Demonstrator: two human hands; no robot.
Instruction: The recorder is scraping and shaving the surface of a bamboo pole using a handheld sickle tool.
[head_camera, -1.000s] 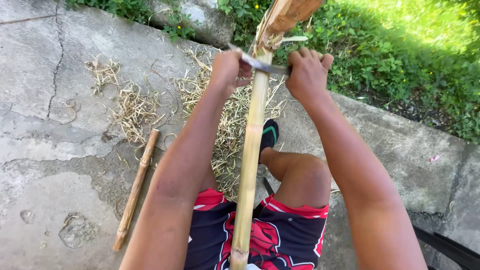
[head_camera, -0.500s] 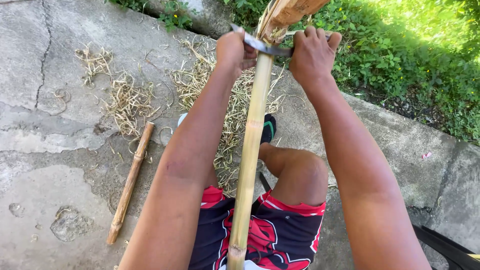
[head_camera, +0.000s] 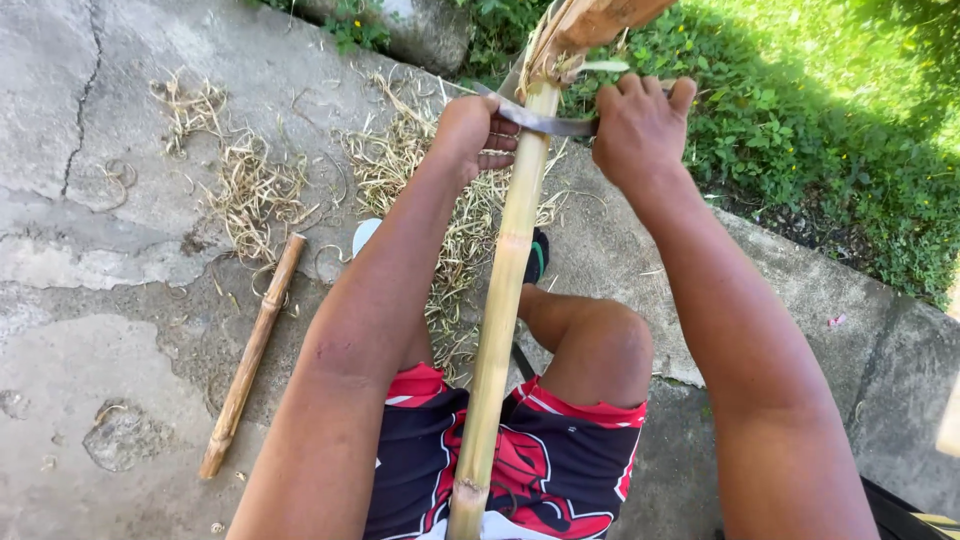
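While your left hand (head_camera: 470, 130) and right hand (head_camera: 640, 125) clamp the curved blade (head_camera: 545, 122), you're scraping the bamboo pole (head_camera: 500, 300) (mid-stroke); pull evenly.

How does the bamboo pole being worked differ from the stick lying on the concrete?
The bamboo pole is pale yellow-green, long, and slanted up between the knees, with a curved blade pressed across it by the left hand and right hand. The brown stick is shorter, darker, untouched, flat on the concrete. Both are straight, round stems.
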